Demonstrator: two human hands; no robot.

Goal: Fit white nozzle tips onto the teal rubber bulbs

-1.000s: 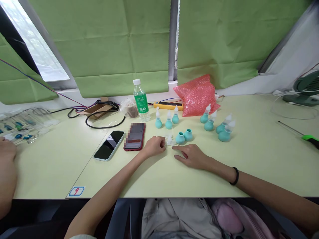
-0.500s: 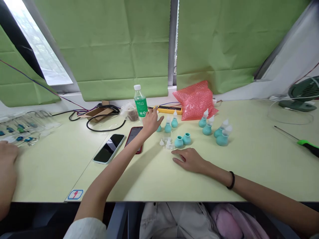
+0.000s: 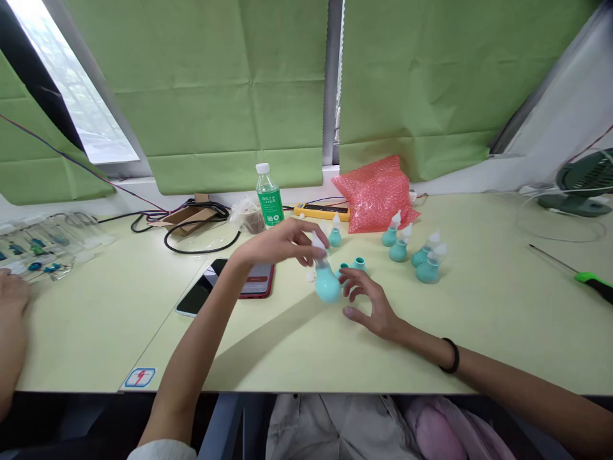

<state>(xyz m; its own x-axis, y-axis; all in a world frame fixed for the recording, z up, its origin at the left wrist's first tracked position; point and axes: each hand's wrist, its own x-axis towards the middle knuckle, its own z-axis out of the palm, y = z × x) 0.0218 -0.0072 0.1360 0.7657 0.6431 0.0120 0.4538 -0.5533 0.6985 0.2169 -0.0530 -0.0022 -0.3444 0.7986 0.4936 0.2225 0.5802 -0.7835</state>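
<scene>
Far left of the capped clear plastic water bottle [image 3: 268,203] with its green label, flat clear plastic packets [image 3: 45,246] hold small blue and teal parts, and another person's hand [image 3: 12,300] lies beside them. Just left of the bottle, a crumpled clear bag [image 3: 246,214] holds something brown; how full the bottle is I cannot tell. In front of the bottle and slightly right, the left hand [image 3: 282,243] pinches the clear nozzle of a teal rubber squeeze bulb [image 3: 327,285], which seems to be lifted just off the pale green table [image 3: 287,345]. The right hand [image 3: 371,300], fingers spread wide and holding nothing, is just beside the bulb. Gripped by the nozzle alone, the bulb could slip off and drop onto the loose clear nozzles [image 3: 311,276]. Farther right of the bottle, a pink bubble-wrap bag [image 3: 378,191] hides its contents.
</scene>
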